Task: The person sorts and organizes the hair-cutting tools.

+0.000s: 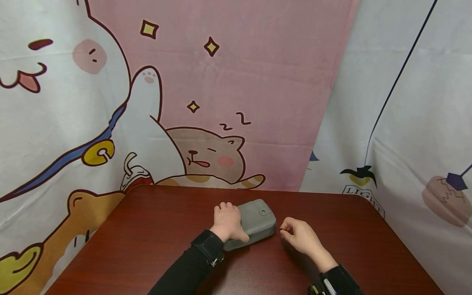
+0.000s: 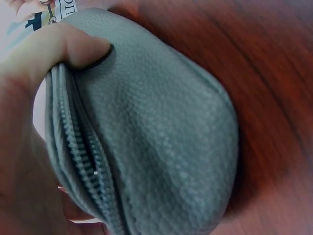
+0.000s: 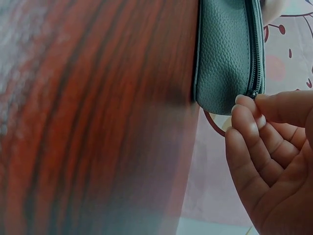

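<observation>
A grey-green pebbled leather zip pouch (image 1: 254, 219) with a snap tab on top rests on the table. My left hand (image 1: 229, 223) grips its left end, the thumb (image 2: 88, 49) pressed on the side beside the zipper. In the left wrist view, two rows of zipper teeth (image 2: 83, 152) have a narrow dark gap between them. At the pouch's right end, my right hand (image 1: 300, 235) pinches the zipper pull between thumb and forefinger. The right wrist view has the zipper slider (image 3: 252, 94) right at those fingertips, with the pull itself mostly hidden.
The dark red wood-grain table (image 1: 155, 246) extends around the pouch, its far edge a short way behind it. Beyond hangs a cloth backdrop (image 1: 258, 82) printed with cartoon animals.
</observation>
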`<state>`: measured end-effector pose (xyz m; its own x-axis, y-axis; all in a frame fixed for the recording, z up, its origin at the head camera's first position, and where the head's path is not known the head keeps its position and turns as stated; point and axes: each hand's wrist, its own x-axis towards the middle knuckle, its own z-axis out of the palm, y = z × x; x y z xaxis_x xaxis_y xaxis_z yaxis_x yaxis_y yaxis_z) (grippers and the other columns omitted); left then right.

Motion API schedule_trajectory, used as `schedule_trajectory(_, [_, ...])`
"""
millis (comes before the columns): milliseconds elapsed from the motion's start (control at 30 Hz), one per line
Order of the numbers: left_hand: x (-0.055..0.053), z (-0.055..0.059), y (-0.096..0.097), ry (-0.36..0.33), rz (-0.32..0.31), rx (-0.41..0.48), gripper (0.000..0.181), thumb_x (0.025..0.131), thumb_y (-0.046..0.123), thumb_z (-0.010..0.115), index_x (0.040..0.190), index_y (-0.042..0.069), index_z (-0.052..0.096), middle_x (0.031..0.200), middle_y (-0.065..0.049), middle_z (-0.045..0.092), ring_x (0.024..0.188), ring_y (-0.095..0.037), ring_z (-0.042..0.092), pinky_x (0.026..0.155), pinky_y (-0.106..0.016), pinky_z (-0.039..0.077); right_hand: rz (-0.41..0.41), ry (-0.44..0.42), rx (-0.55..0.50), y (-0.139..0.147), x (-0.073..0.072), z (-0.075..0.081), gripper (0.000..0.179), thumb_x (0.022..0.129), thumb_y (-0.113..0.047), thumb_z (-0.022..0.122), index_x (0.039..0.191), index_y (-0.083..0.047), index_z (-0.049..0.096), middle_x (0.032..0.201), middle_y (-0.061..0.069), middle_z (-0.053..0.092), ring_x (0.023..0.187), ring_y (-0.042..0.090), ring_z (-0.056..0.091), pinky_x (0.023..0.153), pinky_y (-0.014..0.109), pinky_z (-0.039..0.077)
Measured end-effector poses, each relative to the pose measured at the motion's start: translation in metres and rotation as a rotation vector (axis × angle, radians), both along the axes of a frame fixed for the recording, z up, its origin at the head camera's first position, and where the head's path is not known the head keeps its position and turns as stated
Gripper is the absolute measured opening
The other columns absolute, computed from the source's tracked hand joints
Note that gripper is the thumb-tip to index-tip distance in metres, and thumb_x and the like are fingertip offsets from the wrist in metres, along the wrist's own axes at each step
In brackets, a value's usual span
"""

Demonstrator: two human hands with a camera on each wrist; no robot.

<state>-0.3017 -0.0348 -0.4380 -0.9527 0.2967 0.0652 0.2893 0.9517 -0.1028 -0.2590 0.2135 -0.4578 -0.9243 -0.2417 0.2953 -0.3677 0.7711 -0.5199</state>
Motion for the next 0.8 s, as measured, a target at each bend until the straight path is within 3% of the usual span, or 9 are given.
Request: schedule_trajectory(800, [-0.0003,0.0004,-0.0001,-0.021,0.007,-0.001,0.094,0.053,0.075,0.077,0.113,0.005,0.063,0.092,-0.011,0.049,0.092,-0.029,0.047,0.077,-0.044,0.04,0.109,-0.029,-0.07,-0.0012,0.0033,0.0002,0.015,0.09,-0.007,0.07,0.084,-0.017,0.061,0.076,-0.013,0.061,0.061,0.002,0.052,0.056,0.025,0.043])
